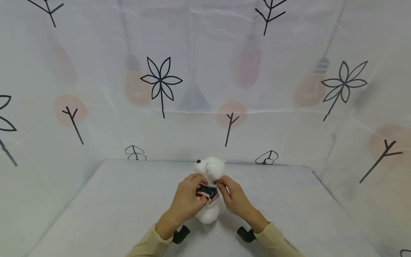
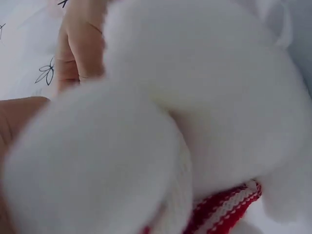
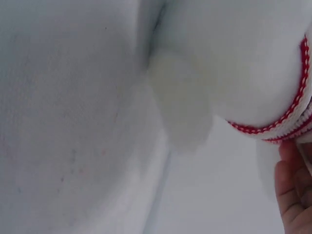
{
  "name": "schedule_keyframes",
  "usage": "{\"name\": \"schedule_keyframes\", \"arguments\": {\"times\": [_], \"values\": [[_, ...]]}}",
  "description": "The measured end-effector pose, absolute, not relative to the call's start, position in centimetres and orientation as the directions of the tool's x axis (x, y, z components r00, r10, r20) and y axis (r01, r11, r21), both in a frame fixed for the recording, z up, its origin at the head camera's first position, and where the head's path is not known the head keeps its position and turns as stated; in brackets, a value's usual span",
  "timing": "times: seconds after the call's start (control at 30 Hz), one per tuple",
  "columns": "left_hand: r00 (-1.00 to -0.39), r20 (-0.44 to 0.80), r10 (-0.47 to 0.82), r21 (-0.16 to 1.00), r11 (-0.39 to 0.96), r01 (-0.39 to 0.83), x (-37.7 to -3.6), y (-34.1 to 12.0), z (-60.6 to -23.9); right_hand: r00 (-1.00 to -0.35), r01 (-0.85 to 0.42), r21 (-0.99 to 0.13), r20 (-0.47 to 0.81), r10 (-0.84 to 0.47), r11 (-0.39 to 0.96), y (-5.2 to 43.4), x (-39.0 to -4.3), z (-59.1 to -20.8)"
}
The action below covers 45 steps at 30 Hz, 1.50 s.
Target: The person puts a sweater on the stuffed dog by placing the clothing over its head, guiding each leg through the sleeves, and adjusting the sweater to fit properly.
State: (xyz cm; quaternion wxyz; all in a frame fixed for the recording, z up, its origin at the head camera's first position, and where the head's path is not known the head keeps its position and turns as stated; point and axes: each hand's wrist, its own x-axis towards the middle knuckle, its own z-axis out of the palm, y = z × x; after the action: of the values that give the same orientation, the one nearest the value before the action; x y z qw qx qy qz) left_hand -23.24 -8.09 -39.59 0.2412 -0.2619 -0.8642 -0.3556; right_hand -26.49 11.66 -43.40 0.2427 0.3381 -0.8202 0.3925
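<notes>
We grip a white stuffed dog (image 1: 210,185) on the surface (image 1: 106,210): our left hand (image 1: 187,200) and right hand (image 1: 236,198) both pinch its knitted sweater (image 1: 208,192).

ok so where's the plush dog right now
In the head view the plush dog stands at the middle of the table, near the front edge, held between the left hand and the right hand.

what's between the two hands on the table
The white plush dog in its red and navy sweater; left hand and right hand grip it from either side, clearest in the head view.
</notes>
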Motion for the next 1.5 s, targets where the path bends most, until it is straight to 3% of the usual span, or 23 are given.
{"name": "schedule_keyframes", "arguments": {"times": [0.17, 0.27, 0.37, 0.5, 0.63, 0.77, 0.9, 1.07, 1.23, 1.4, 1.5], "values": [[-0.680, 0.658, 0.323, 0.400, 0.615, 0.679, -23.5, -8.0, -39.7, -0.561, -0.813, -0.389, 0.721, -0.407, 0.433, 11.1, -26.1, -43.2], [-0.651, 0.681, 0.337, 0.348, 0.633, 0.691, -23.6, -8.0, -40.0, -0.540, -0.829, -0.377, 0.734, -0.412, 0.414, 10.8, -26.1, -43.3], [-0.662, 0.666, 0.343, 0.345, 0.645, 0.682, -23.7, -8.0, -40.2, -0.539, -0.833, -0.393, 0.738, -0.406, 0.390, 10.8, -26.3, -43.5], [-0.716, 0.601, 0.355, 0.380, 0.661, 0.647, -23.8, -8.3, -40.5, -0.578, -0.807, -0.424, 0.712, -0.399, 0.412, 11.1, -26.7, -43.7], [-0.755, 0.542, 0.368, 0.423, 0.657, 0.624, -23.9, -8.5, -40.6, -0.692, -0.716, -0.511, 0.606, -0.391, 0.475, 11.6, -27.1, -43.9], [-0.750, 0.546, 0.373, 0.452, 0.622, 0.639, -24.1, -8.5, -40.6, -0.752, -0.657, -0.568, 0.537, -0.382, 0.495, 12.0, -27.3, -44.2], [-0.724, 0.581, 0.371, 0.472, 0.571, 0.672, -24.2, -8.6, -40.7, -0.689, -0.716, -0.499, 0.614, -0.385, 0.487, 11.9, -27.4, -44.4], [-0.752, 0.565, 0.339, 0.540, 0.537, 0.648, -24.3, -8.7, -40.7, -0.600, -0.759, -0.354, 0.706, -0.377, 0.546, 11.8, -26.9, -43.4], [-0.767, 0.557, 0.319, 0.539, 0.564, 0.626, -23.8, -8.2, -40.7, -0.543, -0.788, -0.254, 0.716, -0.438, 0.560, 11.4, -26.1, -42.7], [-0.756, 0.581, 0.301, 0.488, 0.615, 0.620, -23.7, -7.9, -41.0, -0.490, -0.833, -0.231, 0.728, -0.479, 0.503, 10.9, -25.7, -42.8], [-0.756, 0.596, 0.270, 0.471, 0.646, 0.601, -23.9, -8.0, -41.4, -0.498, -0.838, -0.261, 0.724, -0.477, 0.479, 11.0, -25.9, -42.7]]}}
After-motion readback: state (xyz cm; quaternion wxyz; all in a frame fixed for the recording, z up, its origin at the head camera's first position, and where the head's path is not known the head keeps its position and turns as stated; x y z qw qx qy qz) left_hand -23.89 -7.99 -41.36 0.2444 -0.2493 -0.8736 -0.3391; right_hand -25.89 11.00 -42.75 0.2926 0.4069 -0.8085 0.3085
